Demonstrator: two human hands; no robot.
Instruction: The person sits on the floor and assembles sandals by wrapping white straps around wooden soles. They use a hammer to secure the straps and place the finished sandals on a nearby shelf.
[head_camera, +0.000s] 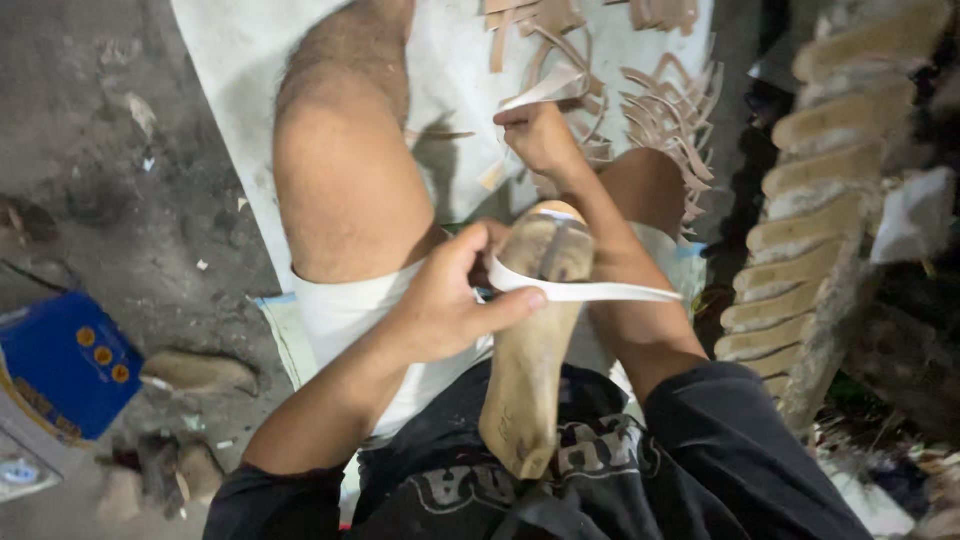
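Seated on the floor, a person braces a wooden shoe last (535, 330) in the lap, left hand (440, 300) pinching a white strap (590, 291) across it, right hand (540, 138) at twelve o'clock gripping another strip; even tension should seat it best.

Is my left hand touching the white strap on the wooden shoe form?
Touching. The head view shows the left hand pinching the white strap, thumb pressed on it where it crosses the wooden shoe form.

Worn, scuffed tan shoe last (530, 340), smooth white strap (590, 292), matt tan cut strips (665, 105), rough grey concrete floor (120, 130)
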